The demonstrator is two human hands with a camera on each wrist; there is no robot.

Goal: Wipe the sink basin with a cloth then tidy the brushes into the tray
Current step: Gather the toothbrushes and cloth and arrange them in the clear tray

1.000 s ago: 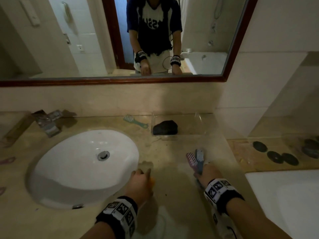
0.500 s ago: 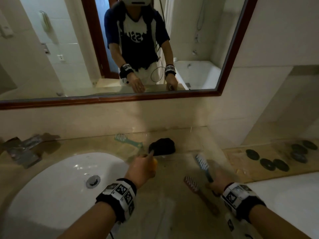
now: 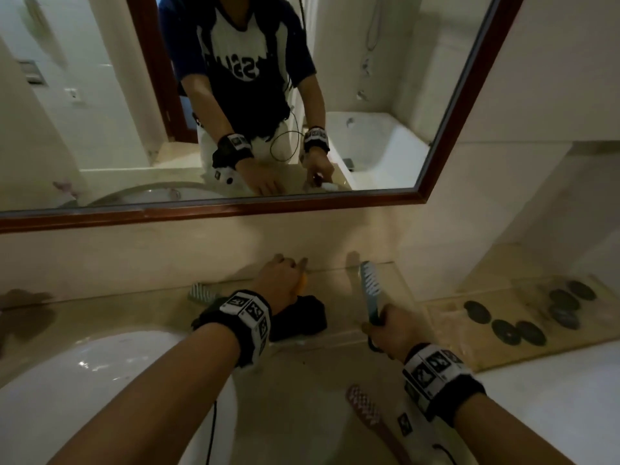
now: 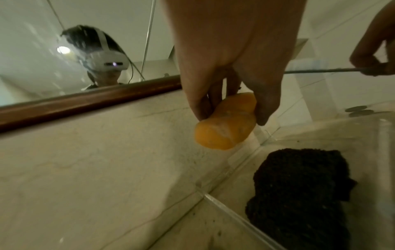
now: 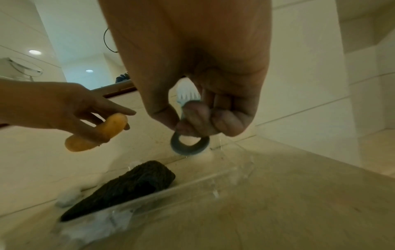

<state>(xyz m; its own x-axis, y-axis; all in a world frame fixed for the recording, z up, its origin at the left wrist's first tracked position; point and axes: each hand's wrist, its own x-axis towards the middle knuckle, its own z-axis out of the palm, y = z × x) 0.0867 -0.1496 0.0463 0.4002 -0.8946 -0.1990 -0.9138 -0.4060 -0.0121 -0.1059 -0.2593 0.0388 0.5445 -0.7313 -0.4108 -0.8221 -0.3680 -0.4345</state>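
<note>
Bathroom worktop (image 3: pixel 100 313) of beige stone, seen from above, with white sink basin (image 3: pixel 84 380) set in at lower left and wood-framed mirror (image 3: pixel 335 95) above

Left hand (image 3: pixel 280 280) held over back left corner of clear tray (image 3: pixel 396 280), fingers (image 4: pixel 200 104) and thumb curled round orange brush handle (image 4: pixel 224 125); grip closed on it, handle tilted and hanging in the air above tray rim

Right hand (image 3: pixel 396 325) over right half of tray, thumb and fingers (image 5: pixel 192 118) pinching blue-grey brush (image 3: pixel 369 290) near ringed handle end (image 5: pixel 189 143); bristle head pointing up and away toward the wall, brush lifted clear of tray floor

Dark crumpled cloth (image 3: pixel 302 317) lying inside tray at its left end, just under left wrist, touching neither hand

Red-and-white bristled brush (image 3: pixel 365 411) lying flat on worktop in front of tray, near right forearm, outside tray

Green-and-white brush (image 3: pixel 201 292) lying on worktop behind sink, left of tray, partly hidden by left wristband

Dark flat round stones (image 3: pixel 523 320) scattered on ledge at far right, well apart from tray

Black-and-white patterned bands on both wrists; person's torso and both hands reflected in mirror
</note>
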